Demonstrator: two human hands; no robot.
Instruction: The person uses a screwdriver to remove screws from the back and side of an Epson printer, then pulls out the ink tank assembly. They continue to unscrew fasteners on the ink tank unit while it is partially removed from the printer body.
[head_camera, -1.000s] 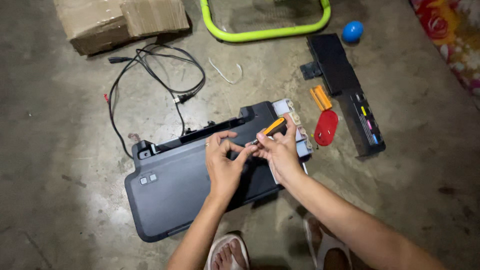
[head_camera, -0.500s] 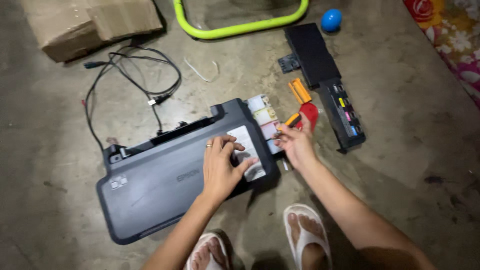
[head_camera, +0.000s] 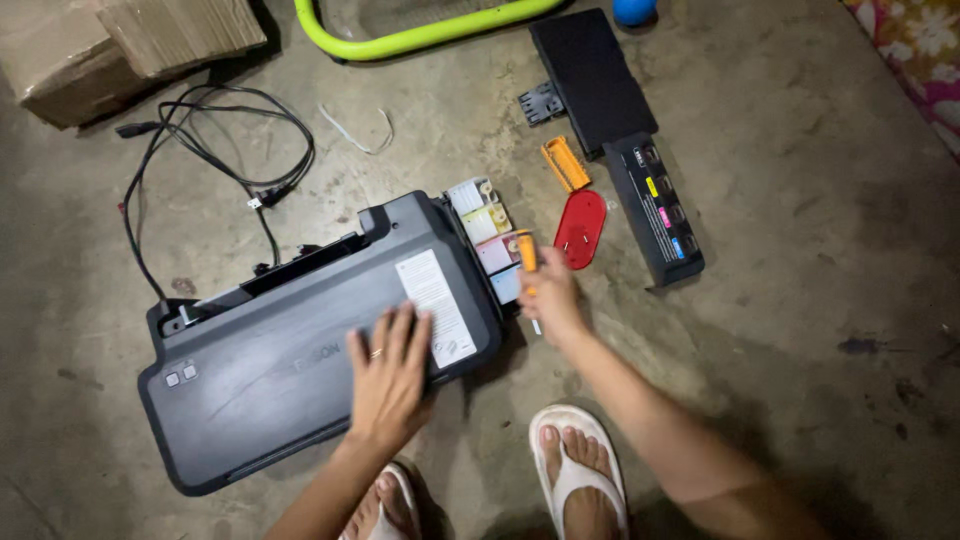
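left hand now flat, fingers spread on dark grey plastic printer, right hand shifted right, fingers closed round orange-handled screwdriver by ink tanks

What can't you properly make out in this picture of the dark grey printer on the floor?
- Orange-handled tool: head view, its tip is hidden by the right hand.
- Brown cardboard box: cut off by the top-left edge.
- Blue ball: cut off by the top edge.
- Dark grey printer: partly covered by the left hand.
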